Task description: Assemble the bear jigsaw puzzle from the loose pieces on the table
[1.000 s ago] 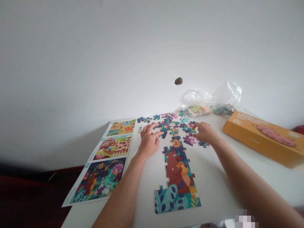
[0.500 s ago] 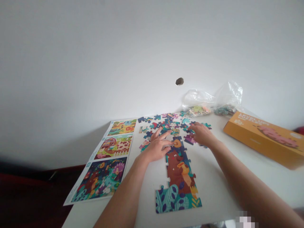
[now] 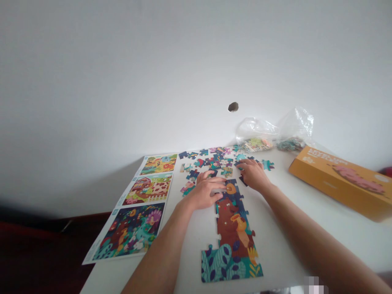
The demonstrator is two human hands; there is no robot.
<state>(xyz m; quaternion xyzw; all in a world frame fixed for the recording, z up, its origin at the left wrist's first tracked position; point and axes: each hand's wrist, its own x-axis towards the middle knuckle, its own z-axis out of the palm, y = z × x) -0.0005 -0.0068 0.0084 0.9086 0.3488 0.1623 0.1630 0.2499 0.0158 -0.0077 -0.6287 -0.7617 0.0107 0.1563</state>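
Observation:
Joined puzzle pieces (image 3: pixel 234 234) form an upright strip on the white table, showing a brown bear, an orange jar and blue-green leaves. My left hand (image 3: pixel 206 192) lies at the strip's upper left, fingers spread, fingertips touching its top near the yellow lamp picture. Over loose pieces right of the strip's top is my right hand (image 3: pixel 253 173), fingers reaching forward and slightly bent; it covers some of those pieces. Whether a piece is under its fingertips I cannot tell. Loose puzzle pieces (image 3: pixel 219 157) are scattered beyond both hands.
A printed picture sheet (image 3: pixel 147 192) with three scenes lies on the left. Two clear plastic bags (image 3: pixel 255 132) of pieces stand at the back by the wall. An orange puzzle box (image 3: pixel 339 179) sits on the right. The white wall has a hole (image 3: pixel 233 107).
My right hand has moved a little left over the loose pieces, uncovering a teal piece at its right. My left hand stays at the strip's top, its fingers slightly shifted.

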